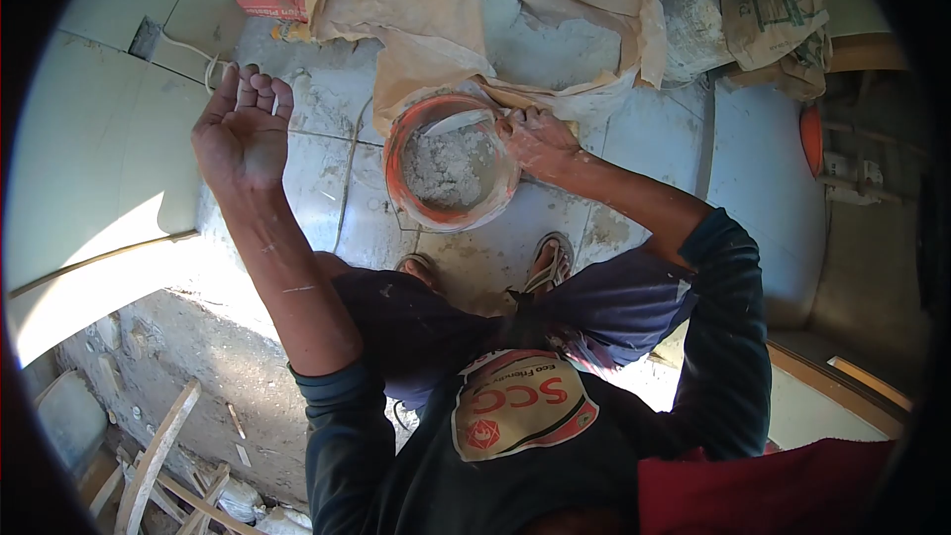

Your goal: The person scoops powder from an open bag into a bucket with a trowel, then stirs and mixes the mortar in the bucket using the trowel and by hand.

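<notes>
An orange bucket (392,163) stands on the tiles in front of my feet, with lumpy grey-white plaster mix (446,166) inside. My right hand (538,142), smeared with pale powder, is closed at the bucket's right rim. From its fingers a whitish trowel blade (459,122) reaches into the bucket over the mix; most of the handle is hidden by the hand. Off to the left, my left hand (245,129) is raised with its palm up and fingers loosely curled apart. Nothing lies in it.
Behind the bucket lies a torn paper bag (426,20) with grey powder (545,40) exposed. More bags (768,5) stand at the back right, and a red-white bag (272,5) at the back left. A thin cord (349,173) crosses the floor. Wood scraps (158,456) lie at lower left.
</notes>
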{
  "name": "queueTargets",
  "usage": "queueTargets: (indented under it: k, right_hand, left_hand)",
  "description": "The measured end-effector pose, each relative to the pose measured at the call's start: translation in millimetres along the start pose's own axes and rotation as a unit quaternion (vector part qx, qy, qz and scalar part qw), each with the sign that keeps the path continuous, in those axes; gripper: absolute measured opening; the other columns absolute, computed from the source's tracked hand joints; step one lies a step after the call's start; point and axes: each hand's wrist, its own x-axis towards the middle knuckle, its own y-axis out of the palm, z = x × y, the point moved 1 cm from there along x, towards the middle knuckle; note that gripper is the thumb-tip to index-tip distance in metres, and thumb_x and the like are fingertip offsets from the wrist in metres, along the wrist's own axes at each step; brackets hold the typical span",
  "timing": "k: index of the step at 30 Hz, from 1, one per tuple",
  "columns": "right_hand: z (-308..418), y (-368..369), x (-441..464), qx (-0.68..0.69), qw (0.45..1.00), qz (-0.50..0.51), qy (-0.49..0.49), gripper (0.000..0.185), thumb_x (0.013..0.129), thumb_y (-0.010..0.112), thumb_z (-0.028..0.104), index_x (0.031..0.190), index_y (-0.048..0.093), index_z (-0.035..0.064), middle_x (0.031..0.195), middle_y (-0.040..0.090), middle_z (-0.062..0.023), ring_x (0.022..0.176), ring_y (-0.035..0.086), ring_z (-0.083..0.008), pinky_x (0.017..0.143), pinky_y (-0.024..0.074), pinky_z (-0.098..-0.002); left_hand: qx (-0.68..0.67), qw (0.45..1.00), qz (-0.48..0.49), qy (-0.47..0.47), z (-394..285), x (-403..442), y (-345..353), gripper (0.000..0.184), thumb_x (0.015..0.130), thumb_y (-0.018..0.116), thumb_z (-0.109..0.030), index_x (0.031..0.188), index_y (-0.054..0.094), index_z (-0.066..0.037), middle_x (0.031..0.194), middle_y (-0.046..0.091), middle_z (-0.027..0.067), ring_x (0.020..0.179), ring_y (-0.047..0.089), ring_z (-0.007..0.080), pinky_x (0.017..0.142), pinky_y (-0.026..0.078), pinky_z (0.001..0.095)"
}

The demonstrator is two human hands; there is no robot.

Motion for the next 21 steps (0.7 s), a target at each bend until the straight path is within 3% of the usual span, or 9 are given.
queueTargets:
  k: [4,8,11,13,14,16,21]
  right_hand:
    - [-4.4,-4.3,-2.7,0.064,0.996,0.052,-0.032,0.022,0.081,0.052,0.010,0.099,0.060,0.0008,0.091,0.063,-0.0168,0.085,0.062,-0.0314,0.071,0.0510,-0.0381]
    - [-30.9,-43.1,-18.9,0.107,0.994,0.033,-0.010,0.018,0.082,0.053,0.015,0.091,0.063,0.0050,0.089,0.063,-0.0154,0.087,0.063,-0.0292,0.073,0.0504,-0.0398]
    - [-62.2,-81.5,-33.6,0.189,0.978,0.076,0.054,0.026,0.082,0.055,0.026,0.097,0.065,0.0067,0.091,0.064,-0.0147,0.087,0.063,-0.0274,0.079,0.0494,-0.0393]
    - [-92.2,-96.5,-42.9,0.226,0.968,0.054,0.090,0.039,0.080,0.059,0.036,0.110,0.064,0.0104,0.094,0.064,-0.0144,0.086,0.063,-0.0285,0.083,0.0481,-0.0384]
    - [-104.8,-107.4,-44.0,0.221,0.970,0.052,0.089,0.039,0.080,0.059,0.036,0.110,0.064,0.0104,0.094,0.064,-0.0144,0.086,0.063,-0.0285,0.083,0.0481,-0.0384]
    - [-124.6,-122.6,-44.0,0.345,0.909,0.154,0.176,0.045,0.079,0.066,0.031,0.120,0.060,0.0139,0.101,0.064,-0.0141,0.088,0.061,-0.0280,0.081,0.0476,-0.0359]
    - [-104.9,-120.7,-49.7,0.328,0.928,0.077,0.157,0.043,0.079,0.067,0.030,0.115,0.061,0.0085,0.102,0.064,-0.0163,0.090,0.061,-0.0279,0.082,0.0474,-0.0354]
  left_hand:
    - [0.005,1.000,-0.001,0.000,-3.4,0.7,-1.0,0.018,0.091,0.043,-0.007,0.103,0.051,0.003,0.090,0.055,0.0132,0.080,0.054,0.0210,0.079,0.046,0.0378]
    - [-0.014,1.000,0.002,-0.002,-8.2,-2.3,-2.9,0.013,0.092,0.044,-0.005,0.100,0.050,0.004,0.088,0.055,0.0134,0.079,0.053,0.0218,0.080,0.045,0.0391]
    - [-0.002,1.000,-0.009,0.009,-8.7,0.0,-5.5,0.017,0.091,0.043,-0.006,0.102,0.051,0.004,0.090,0.055,0.0130,0.080,0.053,0.0210,0.079,0.046,0.0374]
    - [0.000,1.000,-0.012,0.014,-6.6,-0.7,-3.2,0.017,0.091,0.043,-0.006,0.103,0.050,0.004,0.090,0.055,0.0130,0.080,0.054,0.0209,0.079,0.046,0.0373]
    - [0.005,1.000,-0.015,0.017,-5.7,-0.9,-1.9,0.018,0.091,0.043,-0.006,0.104,0.050,0.004,0.090,0.055,0.0130,0.079,0.054,0.0208,0.079,0.046,0.0372]
    - [0.006,1.000,-0.014,0.020,-3.8,1.0,-2.7,0.018,0.091,0.043,-0.007,0.104,0.050,0.004,0.090,0.055,0.0129,0.079,0.054,0.0206,0.078,0.047,0.0371]
    - [0.006,0.999,-0.029,0.029,-3.1,1.8,-2.2,0.018,0.091,0.044,-0.007,0.105,0.051,0.003,0.090,0.056,0.0128,0.079,0.055,0.0205,0.077,0.048,0.0370]
